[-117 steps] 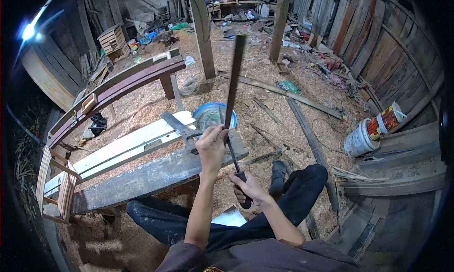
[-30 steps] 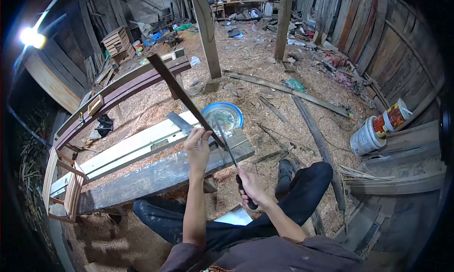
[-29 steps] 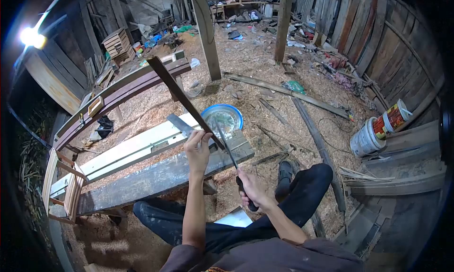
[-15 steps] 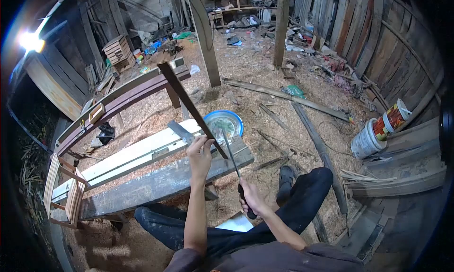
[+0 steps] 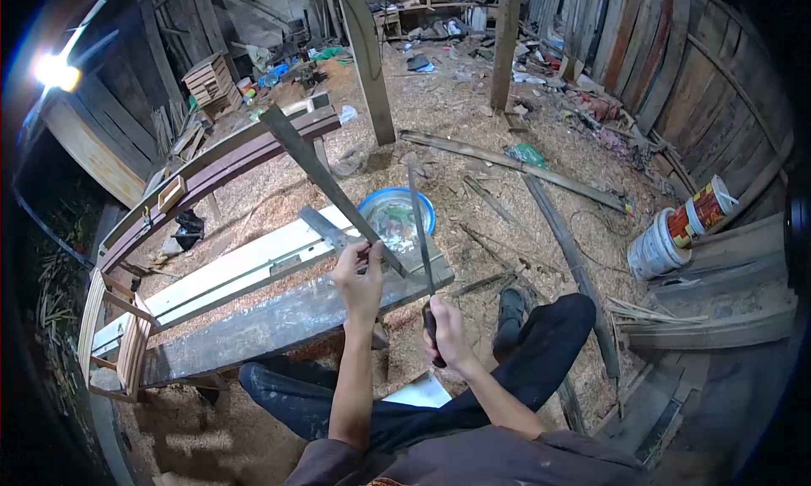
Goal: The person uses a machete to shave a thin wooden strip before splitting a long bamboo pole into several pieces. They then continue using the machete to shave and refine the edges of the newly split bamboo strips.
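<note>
Shavings-covered floor (image 5: 456, 106), plank bench (image 5: 245, 334). Above the bench: dark strip (image 5: 331, 188), slanted, pinched near its lower end by left hand (image 5: 359, 275). Right hand (image 5: 451, 332) wraps a long-bladed tool (image 5: 420, 228), grip on the bench's near side, blade just beside strip. I'd keep that pinch firm, clear of the blade.

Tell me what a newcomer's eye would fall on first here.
Probably the glaring lamp at the picture's upper left. Next, near the centre, the long flat strip slanting toward the upper left from the left hand, and the slim, dark-handled tool gripped in the right hand. After those, perhaps the blue-rimmed basin beyond the hands and the red-labelled bucket at far right.
</note>
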Motion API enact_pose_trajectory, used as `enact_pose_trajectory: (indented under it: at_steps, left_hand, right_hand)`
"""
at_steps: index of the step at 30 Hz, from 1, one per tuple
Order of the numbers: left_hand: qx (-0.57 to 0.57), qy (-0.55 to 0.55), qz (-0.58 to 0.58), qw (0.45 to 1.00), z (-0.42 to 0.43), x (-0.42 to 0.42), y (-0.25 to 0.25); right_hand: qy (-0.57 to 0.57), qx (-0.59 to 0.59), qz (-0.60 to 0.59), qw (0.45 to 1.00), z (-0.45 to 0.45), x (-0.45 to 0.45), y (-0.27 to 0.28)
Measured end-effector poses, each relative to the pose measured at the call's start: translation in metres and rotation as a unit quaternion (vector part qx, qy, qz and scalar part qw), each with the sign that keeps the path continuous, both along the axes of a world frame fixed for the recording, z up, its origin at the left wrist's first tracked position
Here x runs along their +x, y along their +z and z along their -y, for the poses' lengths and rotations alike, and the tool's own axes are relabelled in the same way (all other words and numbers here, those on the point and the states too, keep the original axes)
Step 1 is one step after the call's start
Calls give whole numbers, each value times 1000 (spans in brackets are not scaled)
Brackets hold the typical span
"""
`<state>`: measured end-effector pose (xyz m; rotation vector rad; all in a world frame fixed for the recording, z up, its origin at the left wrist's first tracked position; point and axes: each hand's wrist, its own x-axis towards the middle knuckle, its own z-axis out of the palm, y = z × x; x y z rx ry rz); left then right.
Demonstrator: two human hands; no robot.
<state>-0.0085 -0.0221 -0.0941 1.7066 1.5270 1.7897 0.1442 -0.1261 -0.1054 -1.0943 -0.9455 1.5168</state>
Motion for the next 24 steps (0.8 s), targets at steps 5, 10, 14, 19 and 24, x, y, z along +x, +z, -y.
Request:
enact_pose_trajectory:
  at_steps: [5, 10, 14, 19, 24]
  left_hand:
    - [8, -16, -22, 1000, -1, -5, 8]
    - [-9, -2, -26, 1000, -6, -10, 4]
    - [-1, -8, -30, 1000, 8, 0, 11]
    - [-7, 17, -35, 999, 6, 0, 6]
    - [-25, -14, 45, 999, 4, -6, -1]
  right_hand:
    - [51, -57, -35, 996, 1, 0, -9]
    - [65, -149, -17, 987, -3, 4, -29]
    - [27, -33, -100, 994, 3, -1, 16]
    - [127, -184, -174, 959, -5, 2, -13]
    - [53, -98, 1, 994, -1, -2, 12]
